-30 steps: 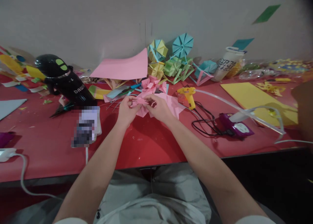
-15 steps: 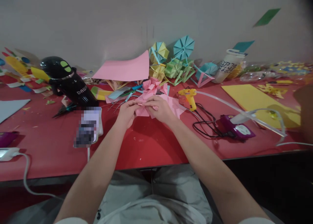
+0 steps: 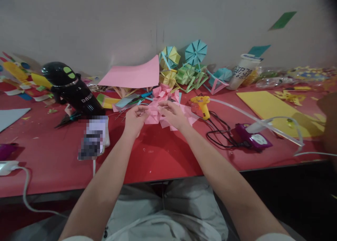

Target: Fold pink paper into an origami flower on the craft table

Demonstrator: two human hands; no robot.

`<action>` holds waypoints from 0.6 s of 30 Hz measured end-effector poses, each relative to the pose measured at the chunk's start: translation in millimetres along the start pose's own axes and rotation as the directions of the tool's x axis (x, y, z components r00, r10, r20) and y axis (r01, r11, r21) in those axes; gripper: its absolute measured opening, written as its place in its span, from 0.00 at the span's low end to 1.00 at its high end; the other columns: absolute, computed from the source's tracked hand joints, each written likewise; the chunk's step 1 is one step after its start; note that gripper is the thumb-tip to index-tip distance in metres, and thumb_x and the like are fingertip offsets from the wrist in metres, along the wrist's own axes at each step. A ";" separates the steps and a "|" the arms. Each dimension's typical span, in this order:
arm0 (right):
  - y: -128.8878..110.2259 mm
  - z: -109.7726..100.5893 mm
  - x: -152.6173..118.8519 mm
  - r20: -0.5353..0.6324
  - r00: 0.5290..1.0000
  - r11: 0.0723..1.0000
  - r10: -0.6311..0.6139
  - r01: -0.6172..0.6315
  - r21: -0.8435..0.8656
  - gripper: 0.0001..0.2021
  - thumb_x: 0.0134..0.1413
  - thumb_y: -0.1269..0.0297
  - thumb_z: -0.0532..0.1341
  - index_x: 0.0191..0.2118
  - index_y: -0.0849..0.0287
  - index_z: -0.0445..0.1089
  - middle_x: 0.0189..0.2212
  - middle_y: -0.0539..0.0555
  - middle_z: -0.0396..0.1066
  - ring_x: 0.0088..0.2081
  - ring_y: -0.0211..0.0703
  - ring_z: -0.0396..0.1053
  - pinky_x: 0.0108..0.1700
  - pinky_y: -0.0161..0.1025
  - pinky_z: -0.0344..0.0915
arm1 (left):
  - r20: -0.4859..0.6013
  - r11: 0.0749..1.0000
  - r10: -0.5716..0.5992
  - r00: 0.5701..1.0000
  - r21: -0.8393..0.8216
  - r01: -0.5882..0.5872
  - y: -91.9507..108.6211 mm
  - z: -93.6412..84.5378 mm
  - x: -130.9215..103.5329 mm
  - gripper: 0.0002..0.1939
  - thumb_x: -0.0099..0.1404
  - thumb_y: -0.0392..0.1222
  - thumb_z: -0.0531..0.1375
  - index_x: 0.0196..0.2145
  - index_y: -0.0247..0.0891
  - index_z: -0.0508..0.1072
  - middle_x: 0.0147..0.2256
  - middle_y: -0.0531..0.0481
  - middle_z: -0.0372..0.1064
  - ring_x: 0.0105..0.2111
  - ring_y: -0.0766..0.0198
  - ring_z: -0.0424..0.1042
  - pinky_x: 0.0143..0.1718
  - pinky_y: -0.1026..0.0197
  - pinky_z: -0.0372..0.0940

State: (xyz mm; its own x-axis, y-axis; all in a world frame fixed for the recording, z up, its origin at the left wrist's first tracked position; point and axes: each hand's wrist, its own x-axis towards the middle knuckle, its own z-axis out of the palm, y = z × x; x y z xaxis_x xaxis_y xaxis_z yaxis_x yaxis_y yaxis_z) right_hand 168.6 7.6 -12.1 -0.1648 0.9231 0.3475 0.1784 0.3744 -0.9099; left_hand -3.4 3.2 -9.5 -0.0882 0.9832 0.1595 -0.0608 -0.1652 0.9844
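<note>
Both hands are at a folded piece of pink paper (image 3: 152,118) near the middle of the table. My left hand (image 3: 135,118) pinches its left edge between thumb and fingers. On the other side, my right hand (image 3: 174,115) has bent fingers closed on the paper's right part; the fingertips partly hide it. Behind the hands lies a pile of folded pink paper pieces (image 3: 164,92), with more flat pink pieces (image 3: 188,112) to the right, by my right wrist. A yellow glue gun (image 3: 202,105) rests farther right, with its black cord coiled beside it.
At left are a black bottle (image 3: 76,93) and a phone (image 3: 96,137). Behind are a pink sheet (image 3: 131,74) and folded paper umbrellas (image 3: 196,53). To the right lie a purple power socket (image 3: 254,137), a yellow sheet (image 3: 281,118) and a white cup (image 3: 242,72).
My fingers have shifted on the pink paper. The two hands are slightly farther apart, and more of the paper shows between them. The whole view has moved a little.
</note>
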 end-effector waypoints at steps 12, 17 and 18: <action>-5.8 -1.7 -0.6 0.089 0.993 0.993 0.082 -0.089 0.082 0.19 0.44 0.48 0.66 0.26 0.59 0.62 0.23 0.47 0.63 0.26 0.34 0.61 0.29 0.35 0.62 | 0.053 1.000 -0.027 0.998 -0.009 0.028 7.6 3.7 -4.6 0.23 0.45 0.39 0.69 0.40 0.38 0.67 0.31 0.51 0.72 0.30 0.64 0.72 0.35 0.60 0.68; -9.3 -0.5 -2.0 0.092 0.993 0.995 0.068 -0.075 0.068 0.21 0.40 0.48 0.69 0.29 0.60 0.64 0.25 0.47 0.63 0.27 0.33 0.60 0.29 0.34 0.60 | 0.098 1.000 -0.009 0.995 0.027 0.007 6.8 1.7 -4.3 0.22 0.46 0.37 0.69 0.41 0.37 0.69 0.28 0.52 0.73 0.28 0.64 0.73 0.33 0.61 0.68; -8.9 -1.1 -2.0 0.094 0.993 0.996 0.066 -0.072 0.058 0.21 0.41 0.49 0.69 0.29 0.60 0.64 0.24 0.47 0.62 0.26 0.33 0.59 0.29 0.34 0.60 | 0.117 0.999 -0.009 0.993 0.033 0.005 6.6 1.0 -4.0 0.22 0.47 0.37 0.68 0.41 0.37 0.70 0.28 0.52 0.73 0.28 0.64 0.73 0.33 0.61 0.68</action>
State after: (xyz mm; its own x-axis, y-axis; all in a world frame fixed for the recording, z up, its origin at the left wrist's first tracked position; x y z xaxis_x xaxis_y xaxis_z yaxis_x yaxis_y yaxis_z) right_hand 168.4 2.5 -4.4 -0.2432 0.9335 0.2635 0.1330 0.3012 -0.9442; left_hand -2.4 -1.8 -3.6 0.0290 0.9869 0.1587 -0.0278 -0.1580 0.9871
